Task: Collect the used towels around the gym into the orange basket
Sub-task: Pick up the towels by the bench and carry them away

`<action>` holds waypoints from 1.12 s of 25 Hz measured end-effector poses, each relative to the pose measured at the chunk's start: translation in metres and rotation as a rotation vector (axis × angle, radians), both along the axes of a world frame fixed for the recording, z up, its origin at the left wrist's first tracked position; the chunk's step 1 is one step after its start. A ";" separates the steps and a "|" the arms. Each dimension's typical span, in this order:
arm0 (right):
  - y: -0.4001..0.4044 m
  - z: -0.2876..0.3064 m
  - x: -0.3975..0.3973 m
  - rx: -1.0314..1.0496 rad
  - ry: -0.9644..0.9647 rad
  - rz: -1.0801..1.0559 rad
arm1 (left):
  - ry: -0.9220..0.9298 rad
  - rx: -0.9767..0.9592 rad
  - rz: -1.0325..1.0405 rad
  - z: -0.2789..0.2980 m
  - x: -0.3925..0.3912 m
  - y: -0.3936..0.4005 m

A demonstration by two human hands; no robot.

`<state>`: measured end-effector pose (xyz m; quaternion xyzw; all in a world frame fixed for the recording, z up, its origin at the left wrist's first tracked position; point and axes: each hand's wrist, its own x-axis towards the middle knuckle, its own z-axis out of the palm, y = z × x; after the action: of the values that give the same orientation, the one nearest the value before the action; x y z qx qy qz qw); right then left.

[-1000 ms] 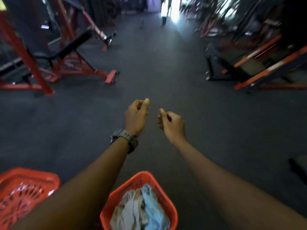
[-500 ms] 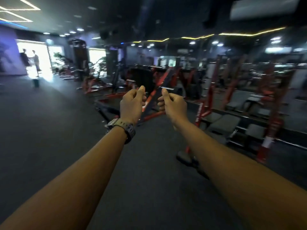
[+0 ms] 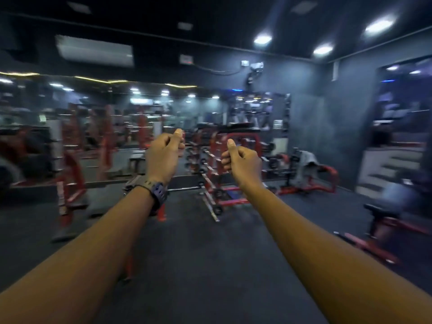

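Both my arms reach forward at chest height. My left hand (image 3: 164, 154), with a dark watch on its wrist, is curled into a loose fist and holds nothing. My right hand (image 3: 242, 161) is curled the same way, thumb up, also with nothing in it. A grey towel (image 3: 305, 163) hangs over a red machine at the far right, well beyond my hands. The orange basket is out of view.
A red dumbbell rack (image 3: 217, 174) stands straight ahead on the dark floor. Red machines (image 3: 70, 174) line the mirrored left wall. A black-and-red bench (image 3: 383, 218) is near on the right. Open floor (image 3: 198, 265) lies between my arms.
The view has lifted from the floor and swung right; the orange basket with towels has left the frame. My fists have kept the same pose in front of me.
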<state>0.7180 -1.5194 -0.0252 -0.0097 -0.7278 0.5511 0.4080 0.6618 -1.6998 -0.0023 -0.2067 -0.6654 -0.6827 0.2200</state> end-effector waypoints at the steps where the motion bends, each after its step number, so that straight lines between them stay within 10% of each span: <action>1: 0.040 -0.003 0.022 -0.013 -0.003 -0.078 | 0.003 -0.005 -0.067 -0.001 0.011 0.039; 13: 0.283 -0.042 0.267 -0.158 -0.018 -0.652 | -0.066 -0.059 -0.537 -0.037 0.155 0.318; 28: 0.328 -0.051 0.367 -0.164 -0.070 -1.058 | -0.049 -0.068 -0.870 -0.042 0.221 0.437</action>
<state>1.0848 -1.1913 -0.0761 -0.4255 -0.5912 0.3245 0.6034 0.8831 -1.2625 -0.0441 -0.4588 -0.5435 -0.6941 -0.1110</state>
